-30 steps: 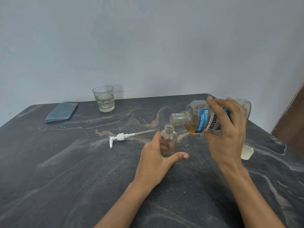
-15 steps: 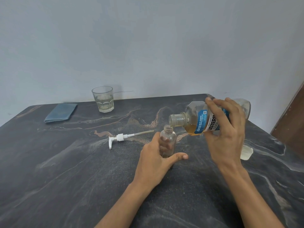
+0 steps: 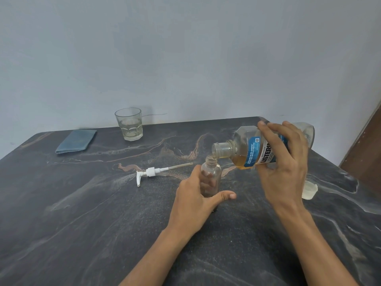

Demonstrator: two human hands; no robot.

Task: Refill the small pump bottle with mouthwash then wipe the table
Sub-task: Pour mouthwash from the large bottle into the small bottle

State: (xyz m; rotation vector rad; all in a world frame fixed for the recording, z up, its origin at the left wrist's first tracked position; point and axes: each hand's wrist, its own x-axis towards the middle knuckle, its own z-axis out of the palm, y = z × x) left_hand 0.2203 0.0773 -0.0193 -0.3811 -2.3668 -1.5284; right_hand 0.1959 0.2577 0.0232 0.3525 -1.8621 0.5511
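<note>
Near the middle of the tabletop (image 3: 82,234), the left hand (image 3: 195,203) wrapped the upright small pump bottle (image 3: 211,175). The right hand (image 3: 282,162) gripped the tilted mouthwash bottle (image 3: 247,151), its open neck just above the small bottle's mouth. The pump head (image 3: 152,172) lay beside them; a blue cloth (image 3: 76,141) sat by the far left edge.

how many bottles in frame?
2. Small bottle upright on the table, held by the left hand. Mouthwash bottle tipped over its mouth, in the right hand. None seem hidden.
</note>
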